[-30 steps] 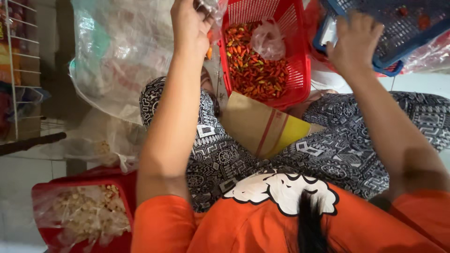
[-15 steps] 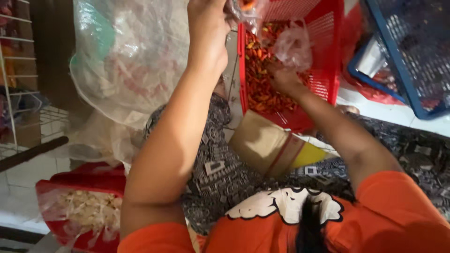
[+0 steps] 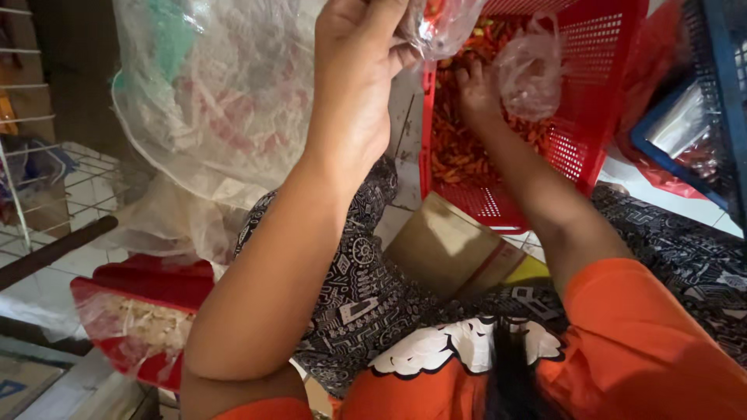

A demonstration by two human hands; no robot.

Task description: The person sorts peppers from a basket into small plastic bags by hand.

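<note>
Left hand: the left hand [image 3: 354,93] was raised at the top of the view, its fingers [image 3: 401,58] clenched on the neck of a small clear bag [image 3: 447,27] with red and orange chillies inside.
Right hand: the right hand [image 3: 476,92] was laid down in the red basket [image 3: 587,101], on the heap of chillies [image 3: 455,148]; whether its fingers were gripping any could not be told.
Basket: it was set on the floor just ahead of the knees, with a crumpled clear bag [image 3: 531,74] lying beside the right hand.
Floor: pale tiles [image 3: 405,128] were seen between the basket and a large clear sack [image 3: 210,109].
Surroundings: a blue crate [image 3: 720,93] was seen at the right, a wire rack [image 3: 47,179] at the left, a red bag of pale contents [image 3: 136,327] by the left elbow, and a flat brown carton [image 3: 451,253] on the patterned lap.
</note>
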